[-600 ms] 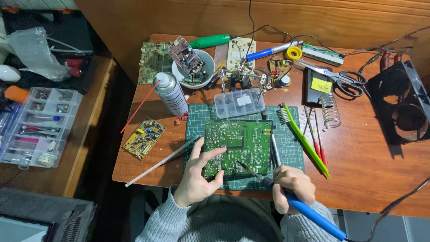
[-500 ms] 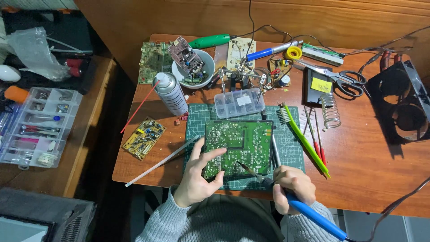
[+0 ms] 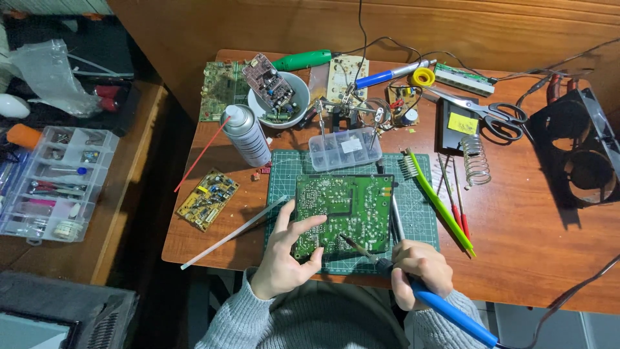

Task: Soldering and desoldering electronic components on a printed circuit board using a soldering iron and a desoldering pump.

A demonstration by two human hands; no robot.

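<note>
A green circuit board (image 3: 345, 210) lies solder side up on a green cutting mat (image 3: 420, 223) at the near edge of the wooden table (image 3: 529, 245). My left hand (image 3: 287, 255) pinches the board's near-left corner, index finger stretched across it. My right hand (image 3: 421, 271) grips a blue-handled soldering iron (image 3: 445, 310); its metal tip rests on the board's near-middle area. A thin metal tool (image 3: 395, 216) lies along the board's right edge.
Behind the mat stand a clear parts box (image 3: 345, 148), a spray can (image 3: 247, 136) and a white bowl (image 3: 279, 97) holding a small board. A yellow board (image 3: 208, 199), green-handled brush (image 3: 439, 203), scissors (image 3: 494, 116), coiled stand (image 3: 476, 158) and a fan (image 3: 578, 155) lie around. An organiser tray (image 3: 55, 184) sits left.
</note>
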